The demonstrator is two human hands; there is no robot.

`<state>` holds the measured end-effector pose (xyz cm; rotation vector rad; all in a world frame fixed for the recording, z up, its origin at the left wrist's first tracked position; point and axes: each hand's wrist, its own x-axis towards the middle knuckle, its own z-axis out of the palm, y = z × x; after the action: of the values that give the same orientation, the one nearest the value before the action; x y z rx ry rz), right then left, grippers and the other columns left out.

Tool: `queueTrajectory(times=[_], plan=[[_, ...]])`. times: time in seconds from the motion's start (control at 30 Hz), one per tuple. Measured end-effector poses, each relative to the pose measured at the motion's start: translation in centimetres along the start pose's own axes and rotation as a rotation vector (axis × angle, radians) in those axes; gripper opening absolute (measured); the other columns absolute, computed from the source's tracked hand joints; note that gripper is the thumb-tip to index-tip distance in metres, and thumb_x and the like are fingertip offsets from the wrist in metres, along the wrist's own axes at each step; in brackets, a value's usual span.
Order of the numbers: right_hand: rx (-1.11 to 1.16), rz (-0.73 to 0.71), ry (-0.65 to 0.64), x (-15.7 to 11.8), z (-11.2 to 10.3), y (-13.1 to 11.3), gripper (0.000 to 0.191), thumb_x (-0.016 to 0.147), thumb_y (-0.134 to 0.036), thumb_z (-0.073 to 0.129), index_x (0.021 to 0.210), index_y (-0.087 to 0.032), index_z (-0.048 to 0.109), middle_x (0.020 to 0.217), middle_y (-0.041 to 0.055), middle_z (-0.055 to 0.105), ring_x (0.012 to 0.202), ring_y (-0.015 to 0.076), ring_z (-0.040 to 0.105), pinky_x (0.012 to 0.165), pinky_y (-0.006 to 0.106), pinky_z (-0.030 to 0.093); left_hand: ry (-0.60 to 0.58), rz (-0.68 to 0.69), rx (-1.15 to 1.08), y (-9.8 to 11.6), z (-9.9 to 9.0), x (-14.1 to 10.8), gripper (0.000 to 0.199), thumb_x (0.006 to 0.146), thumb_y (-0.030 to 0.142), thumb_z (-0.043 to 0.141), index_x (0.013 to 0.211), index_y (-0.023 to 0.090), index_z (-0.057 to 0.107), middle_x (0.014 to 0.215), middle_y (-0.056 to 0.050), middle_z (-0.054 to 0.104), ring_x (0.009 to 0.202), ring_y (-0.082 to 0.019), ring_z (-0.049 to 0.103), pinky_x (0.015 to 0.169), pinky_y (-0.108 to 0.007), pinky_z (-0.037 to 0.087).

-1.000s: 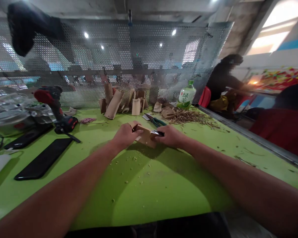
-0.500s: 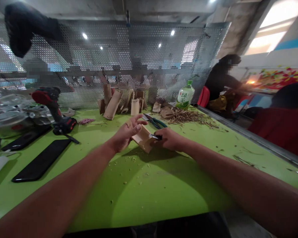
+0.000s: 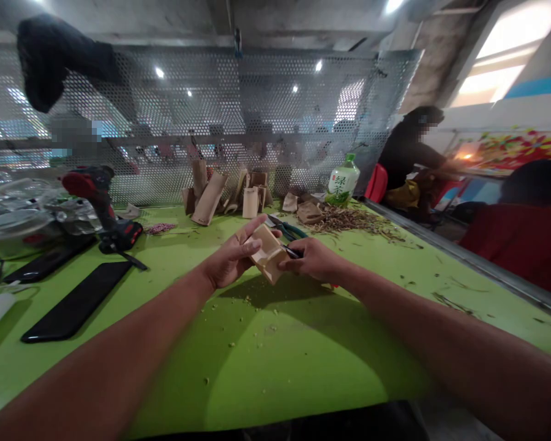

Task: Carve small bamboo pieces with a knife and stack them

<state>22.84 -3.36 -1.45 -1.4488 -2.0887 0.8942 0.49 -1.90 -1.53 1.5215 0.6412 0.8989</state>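
My left hand (image 3: 232,257) is closed round the left side of a pale, curved piece of bamboo (image 3: 270,248), its thumb lying on the near face. The piece is tilted above the green table (image 3: 275,355). My right hand (image 3: 313,260) grips a small knife (image 3: 294,251) with a dark handle at the bamboo's right edge. Most of the handle is hidden in the fist, and a bit of red shows under it. Just beyond both hands lie dark green-handled pliers (image 3: 294,230). Small pale crumbs (image 3: 232,344) are scattered on the table below.
Several bamboo pieces (image 3: 210,197) stand before a perforated metal screen (image 3: 174,122). Behind my right hand are brown shavings (image 3: 353,220) and a green tea bottle (image 3: 343,180). On the left are a cordless drill (image 3: 94,205) and a black slab (image 3: 78,300). A person (image 3: 408,153) sits far right.
The bamboo has turned in my left hand so that its inner face and end show more. My left fingers have closed in around it. The knife stays at its right edge.
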Motion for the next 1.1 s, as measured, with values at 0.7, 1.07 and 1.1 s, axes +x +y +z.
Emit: queueTrajectory(times=[0.7,1.07,1.1], plan=[[-0.441,-0.080,-0.043,0.6,-1.1,1.5,0.027,0.082,-0.033,0.059,0.105,-0.022,0.067,0.101,0.0080,0.070,0.081,0.0197,0.061,0.063,0.027,0.040,0.467,-0.053,0.590,-0.7,-0.6,1.0,0.041,0.089,0.025,0.049,0.128,0.014,0.054,0.105,-0.012,0.067,0.070,-0.015,0.061,0.053,-0.023,0.050],[-0.443,-0.028,0.030,0.5,-1.1,0.9,0.041,0.088,-0.052,0.056,0.116,-0.024,0.067,0.097,0.0069,0.071,0.074,0.0189,0.061,0.057,0.027,0.039,0.274,-0.147,0.948,-0.2,-1.1,0.7,0.024,0.075,0.022,0.065,0.098,0.014,0.069,0.082,-0.008,0.070,0.069,-0.020,0.063,0.056,-0.026,0.046],[-0.453,-0.036,0.017,0.5,-1.0,0.9,0.041,0.090,-0.054,0.053,0.114,-0.024,0.067,0.098,0.0073,0.071,0.075,0.0188,0.061,0.057,0.027,0.038,0.267,-0.187,0.945,-0.2,-1.1,0.7,0.031,0.075,0.023,0.066,0.105,0.015,0.068,0.084,-0.008,0.071,0.066,-0.019,0.063,0.054,-0.026,0.045]])
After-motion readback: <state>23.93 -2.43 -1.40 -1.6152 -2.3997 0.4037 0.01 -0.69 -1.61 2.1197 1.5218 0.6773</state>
